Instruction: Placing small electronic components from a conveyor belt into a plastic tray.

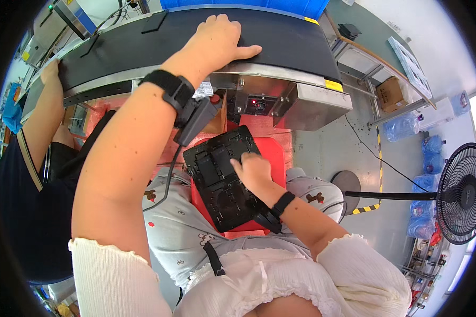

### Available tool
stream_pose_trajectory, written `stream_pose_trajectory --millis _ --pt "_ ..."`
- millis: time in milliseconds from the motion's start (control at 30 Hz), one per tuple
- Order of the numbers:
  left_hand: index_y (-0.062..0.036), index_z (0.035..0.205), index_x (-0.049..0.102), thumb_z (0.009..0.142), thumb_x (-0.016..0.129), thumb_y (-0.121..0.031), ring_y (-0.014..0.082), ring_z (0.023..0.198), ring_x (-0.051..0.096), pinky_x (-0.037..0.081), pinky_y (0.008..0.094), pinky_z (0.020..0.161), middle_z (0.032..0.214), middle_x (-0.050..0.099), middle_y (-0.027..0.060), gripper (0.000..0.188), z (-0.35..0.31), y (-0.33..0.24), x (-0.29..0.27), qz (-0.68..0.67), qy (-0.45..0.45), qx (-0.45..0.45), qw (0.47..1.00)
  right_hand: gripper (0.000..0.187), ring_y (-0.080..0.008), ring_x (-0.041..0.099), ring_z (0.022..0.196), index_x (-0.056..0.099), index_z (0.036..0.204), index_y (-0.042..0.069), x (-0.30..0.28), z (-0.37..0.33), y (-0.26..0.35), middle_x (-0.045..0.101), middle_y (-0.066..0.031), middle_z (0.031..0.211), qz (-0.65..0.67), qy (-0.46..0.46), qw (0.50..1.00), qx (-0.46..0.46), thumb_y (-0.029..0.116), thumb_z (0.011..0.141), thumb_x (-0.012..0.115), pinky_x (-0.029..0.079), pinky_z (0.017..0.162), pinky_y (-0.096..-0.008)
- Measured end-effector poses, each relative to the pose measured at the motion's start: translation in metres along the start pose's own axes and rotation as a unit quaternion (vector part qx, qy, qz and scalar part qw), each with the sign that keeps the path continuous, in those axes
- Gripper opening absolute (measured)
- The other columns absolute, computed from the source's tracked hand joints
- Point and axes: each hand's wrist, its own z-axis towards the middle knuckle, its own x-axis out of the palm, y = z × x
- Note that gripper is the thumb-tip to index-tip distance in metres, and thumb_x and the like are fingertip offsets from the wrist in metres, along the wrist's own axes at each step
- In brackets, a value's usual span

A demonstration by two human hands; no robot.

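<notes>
My left hand (217, 42) lies palm down on the black conveyor belt (280, 39), thumb spread to the right and fingertips curving away from view. Nothing shows in it. Between my knees, a black rectangular plastic panel (217, 203) with moulded ribs and recesses sits tilted over a red stool-like surface (274, 153). My right hand (255, 171) is on the panel's upper right part, its fingers curled in and thumb toward the middle. Whatever those fingers hold, if anything, is hidden. Black bands circle both wrists, and a dark device with a cable hangs by the left one.
A metal box (320, 108) juts from the conveyor's front. A co-worker's arm (42, 103) reaches the belt at left. A blue bin (248, 5) stands behind it. At right are a black fan (463, 193), large water bottles (426, 158), a workbench (378, 47) and a cardboard box (392, 94).
</notes>
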Motion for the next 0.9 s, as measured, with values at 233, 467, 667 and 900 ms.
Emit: stream_pose_trajectory --millis 233,467,667,900 --pt "0.0053 0.112 0.055 0.077 0.068 -0.04 0.0317 0.098 0.054 0.044 0.0382 0.083 0.102 0.056 0.0185 0.059 -0.083 -0.035 -0.024 -0.34 -0.195 -0.031 0.919 0.047 -0.0344 0.054 0.098 0.05 0.1 0.002 0.042 -0.026 -0.059 0.055 -0.0164 0.096 -0.094 -0.417 0.904 0.031 0.038 0.076 0.068 0.046 0.08 -0.0474" --pt "0.007 0.116 0.05 0.076 0.067 -0.042 0.0354 0.1 0.051 0.042 0.0423 0.087 0.108 0.052 0.0218 0.065 -0.205 -0.101 0.098 -0.341 0.068 -0.14 0.927 0.043 -0.0386 0.063 0.084 0.05 0.098 -0.004 0.05 -0.06 -0.084 0.061 -0.0228 0.089 0.007 -0.212 0.977 0.027 0.033 0.079 0.065 0.051 0.072 -0.0445" --pt "0.0068 0.119 0.048 0.073 0.064 -0.053 0.0352 0.104 0.047 0.037 0.0462 0.09 0.114 0.049 0.0205 0.077 -0.21 -0.139 0.184 -0.179 0.013 -0.004 0.984 0.042 -0.0387 0.062 0.084 0.053 0.094 -0.006 0.071 -0.083 -0.1 0.063 -0.0259 0.086 0.039 -0.181 0.982 0.043 0.032 0.08 0.064 0.05 0.073 -0.0455" --pt "-0.002 0.127 0.045 0.075 0.066 -0.043 0.0343 0.123 0.036 0.028 0.0479 0.104 0.13 0.039 0.0178 0.07 -0.222 -0.151 0.193 -0.208 0.07 0.109 0.969 0.046 -0.0393 0.061 0.087 0.056 0.099 -0.005 0.022 -0.102 -0.108 0.063 -0.0242 0.091 0.087 -0.018 0.996 0.001 0.038 0.082 0.063 0.048 0.077 -0.0434"
